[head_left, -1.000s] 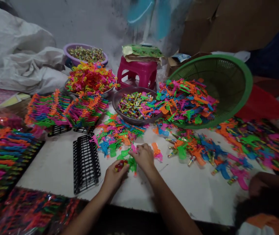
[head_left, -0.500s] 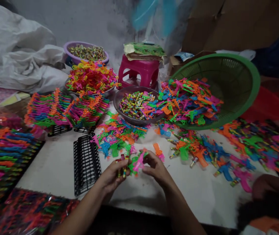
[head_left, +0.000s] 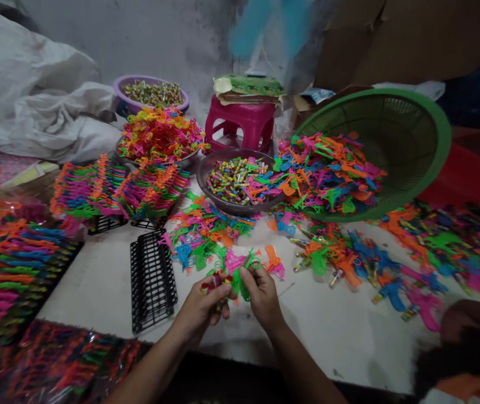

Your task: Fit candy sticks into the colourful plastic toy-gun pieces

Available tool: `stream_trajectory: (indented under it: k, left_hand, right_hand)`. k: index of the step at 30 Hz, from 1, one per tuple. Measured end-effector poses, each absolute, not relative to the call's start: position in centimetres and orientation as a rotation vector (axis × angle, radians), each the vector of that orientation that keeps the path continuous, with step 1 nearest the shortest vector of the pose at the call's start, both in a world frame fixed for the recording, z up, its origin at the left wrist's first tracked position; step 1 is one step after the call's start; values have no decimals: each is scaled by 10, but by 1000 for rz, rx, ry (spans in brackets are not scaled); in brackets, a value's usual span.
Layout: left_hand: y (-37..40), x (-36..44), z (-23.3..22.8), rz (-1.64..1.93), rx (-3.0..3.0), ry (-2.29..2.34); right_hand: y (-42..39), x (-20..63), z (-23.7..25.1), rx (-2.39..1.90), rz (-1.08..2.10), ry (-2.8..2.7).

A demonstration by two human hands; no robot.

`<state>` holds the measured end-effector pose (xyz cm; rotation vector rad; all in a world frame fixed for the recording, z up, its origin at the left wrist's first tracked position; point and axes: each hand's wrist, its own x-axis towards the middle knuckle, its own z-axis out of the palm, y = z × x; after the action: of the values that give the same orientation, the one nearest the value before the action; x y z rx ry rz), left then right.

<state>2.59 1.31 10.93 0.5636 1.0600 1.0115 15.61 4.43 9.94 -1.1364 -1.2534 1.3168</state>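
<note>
- closest in, both hands meeting low at centre over the white table point(head_left: 96, 286), fingertips almost touching.
- left hand point(head_left: 201, 306) curled round a small clutch of little coloured tubes point(head_left: 211, 282), red and yellow ends poking out between thumb and fingers.
- right hand point(head_left: 261, 294) pinching a green plastic toy point(head_left: 242, 280) between thumb and forefinger, held upright just off the table, right beside the tubes.
- just left of the hands, a black wire rack point(head_left: 152, 279) lying flat on the table.
- just beyond the fingers, a loose scatter of toy pieces point(head_left: 201, 235), green, orange, blue and pink.
- far right near edge, another person's arm point(head_left: 471, 317) resting at the table.
- left side, rows of packed toys point(head_left: 10, 264) stacked edge to edge.
- middle distance, a dark bowl point(head_left: 218, 199) filled with wrapped tubes.
- beside it, a green basket point(head_left: 412, 146) tipped on its side, spilling bright pieces.
- further back, a pink stool point(head_left: 240, 123) with papers on top.
- furthest, a purple basin point(head_left: 126, 87) by the wall.
</note>
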Motion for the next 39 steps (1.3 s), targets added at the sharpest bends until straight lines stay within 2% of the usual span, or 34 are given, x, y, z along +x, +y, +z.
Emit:
stream_trajectory:
  k: [5,9,13,15,17,19,21,24,26,30,36,39]
  left_hand:
    - [10,25,106,949,549,970]
    - [6,27,108,884,646,978]
    - [8,27,96,908,665,1119]
    - [9,21,83,991,581,1239]
    - [11,14,71,1054,514,1320]
    - [11,10,60,1084,534,1359]
    - [12,9,53,1109,603,1392]
    - [12,12,48,1083,708,1416]
    - [11,12,45,1044,741,1430]
    - [9,6,41,1052,735,1489]
    - [11,15,45,976,787,1454]
    - [14,21,45,956,808,1432]
  right_hand:
    - [37,154,96,-1110,1356,-1239]
    - [28,148,94,-1135,1267,-1321]
    - [42,178,96,-1345,1181,-1386]
    - [60,212,96,-1609,935,-1313]
    - [77,243,91,-1896,483,-1190]
    - [85,256,81,-1980,199,-1244]
    - [83,246,68,-1814,268,-1589]
    - [70,208,54,-1283,550,-2229]
    - [63,189,52,-1070,618,-2439]
    - [65,190,55,-1122,747,-2364]
    - [69,211,47,-1262,1023,-1880]
    - [67,207,43,-1296,962,-1878]
